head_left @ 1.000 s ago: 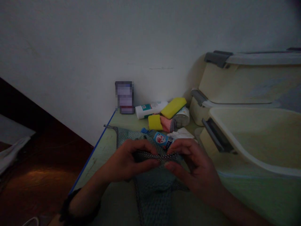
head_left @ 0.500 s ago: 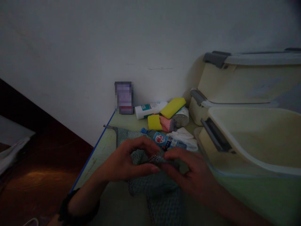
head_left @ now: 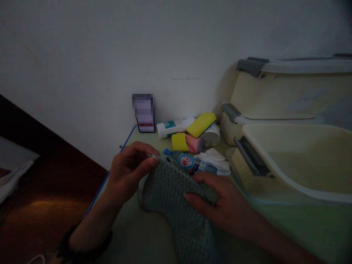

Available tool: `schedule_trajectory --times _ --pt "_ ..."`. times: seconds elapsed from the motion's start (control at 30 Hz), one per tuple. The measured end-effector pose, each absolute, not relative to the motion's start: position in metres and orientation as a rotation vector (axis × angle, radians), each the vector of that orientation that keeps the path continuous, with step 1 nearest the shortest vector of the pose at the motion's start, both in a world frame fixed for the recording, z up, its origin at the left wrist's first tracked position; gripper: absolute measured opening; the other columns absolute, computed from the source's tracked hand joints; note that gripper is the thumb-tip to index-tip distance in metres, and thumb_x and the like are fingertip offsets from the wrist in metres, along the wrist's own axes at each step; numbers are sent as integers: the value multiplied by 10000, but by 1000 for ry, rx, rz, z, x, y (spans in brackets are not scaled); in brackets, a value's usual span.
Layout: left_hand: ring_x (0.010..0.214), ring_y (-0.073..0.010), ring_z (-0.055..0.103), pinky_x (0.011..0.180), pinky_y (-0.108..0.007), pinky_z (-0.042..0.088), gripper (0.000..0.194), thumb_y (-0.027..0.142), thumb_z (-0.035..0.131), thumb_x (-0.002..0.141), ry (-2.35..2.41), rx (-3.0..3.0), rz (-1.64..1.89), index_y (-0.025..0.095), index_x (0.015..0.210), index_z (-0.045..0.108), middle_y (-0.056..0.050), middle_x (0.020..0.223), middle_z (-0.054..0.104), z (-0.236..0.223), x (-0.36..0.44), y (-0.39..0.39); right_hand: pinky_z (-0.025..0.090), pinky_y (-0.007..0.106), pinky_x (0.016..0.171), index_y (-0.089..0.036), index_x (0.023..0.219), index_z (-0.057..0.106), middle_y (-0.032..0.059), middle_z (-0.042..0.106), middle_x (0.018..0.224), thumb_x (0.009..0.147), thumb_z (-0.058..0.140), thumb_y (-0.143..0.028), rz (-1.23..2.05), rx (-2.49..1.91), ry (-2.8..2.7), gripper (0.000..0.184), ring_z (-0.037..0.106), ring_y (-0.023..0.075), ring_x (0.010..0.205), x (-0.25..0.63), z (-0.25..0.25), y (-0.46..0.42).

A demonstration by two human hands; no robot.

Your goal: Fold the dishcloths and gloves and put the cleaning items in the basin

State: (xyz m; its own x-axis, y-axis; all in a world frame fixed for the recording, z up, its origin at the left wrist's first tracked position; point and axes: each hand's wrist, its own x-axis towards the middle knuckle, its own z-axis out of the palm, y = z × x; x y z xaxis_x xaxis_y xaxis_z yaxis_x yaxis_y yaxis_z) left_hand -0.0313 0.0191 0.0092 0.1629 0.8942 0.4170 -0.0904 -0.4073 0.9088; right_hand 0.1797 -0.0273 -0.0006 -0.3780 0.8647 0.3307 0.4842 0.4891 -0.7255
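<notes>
A grey-green woven cleaning cloth (head_left: 176,194) with a checked edge is lifted off the table between my hands, its lower end draping toward me. My left hand (head_left: 132,170) pinches the cloth's upper left edge between thumb and fingers. On the right, my right hand (head_left: 222,201) grips the cloth's other side, thumb in front and fingers behind. Just behind the cloth lies a blue bottle (head_left: 189,163) with a printed label, on its side. A white crumpled glove-like bundle (head_left: 216,159) rests against it.
Farther back lie a white bottle (head_left: 173,126), yellow sponges (head_left: 201,124), a pink cloth (head_left: 194,143) and a clear round container (head_left: 211,137). A phone (head_left: 145,115) leans on the wall. Cream storage bins (head_left: 277,168) with grey handles stand right. The table's blue edge (head_left: 96,196) runs left.
My left hand has moved up and left with the cloth's edge. The cloth, bunched between both hands before, is now spread out between them. My right hand has barely shifted.
</notes>
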Motion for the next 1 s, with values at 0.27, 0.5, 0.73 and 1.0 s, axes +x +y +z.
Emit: schedule_trajectory --times 0.27,0.5,0.73,1.0 --pt "536 -100 561 468 -196 474 189 292 748 672 762 1187 1709 182 741 611 20 693 610 21 -40 30 436 215 625 -194 841 533 -36 588 724 754 612 -186 861 -1077 -2055 119 564 102 672 182 4 -27" --pt "536 -96 525 460 -201 445 78 181 625 785 861 1011 1706 227 725 605 49 648 610 27 -44 35 428 215 578 -200 820 507 -40 550 678 765 553 -139 779 -1094 -1994 94 528 97 611 180 1 -24" --pt "594 -108 528 528 -242 443 81 266 643 776 853 964 1631 286 717 592 94 698 623 21 -45 41 401 210 594 -178 877 605 -21 595 703 852 511 -237 881 -849 -2348 114 552 93 628 185 4 -25" --pt "607 -78 512 538 -196 440 63 242 620 806 746 940 1629 240 768 570 80 731 590 23 -48 41 362 221 528 -157 771 652 31 672 682 863 441 -161 861 -1197 -2579 230 601 123 585 181 -12 -26"
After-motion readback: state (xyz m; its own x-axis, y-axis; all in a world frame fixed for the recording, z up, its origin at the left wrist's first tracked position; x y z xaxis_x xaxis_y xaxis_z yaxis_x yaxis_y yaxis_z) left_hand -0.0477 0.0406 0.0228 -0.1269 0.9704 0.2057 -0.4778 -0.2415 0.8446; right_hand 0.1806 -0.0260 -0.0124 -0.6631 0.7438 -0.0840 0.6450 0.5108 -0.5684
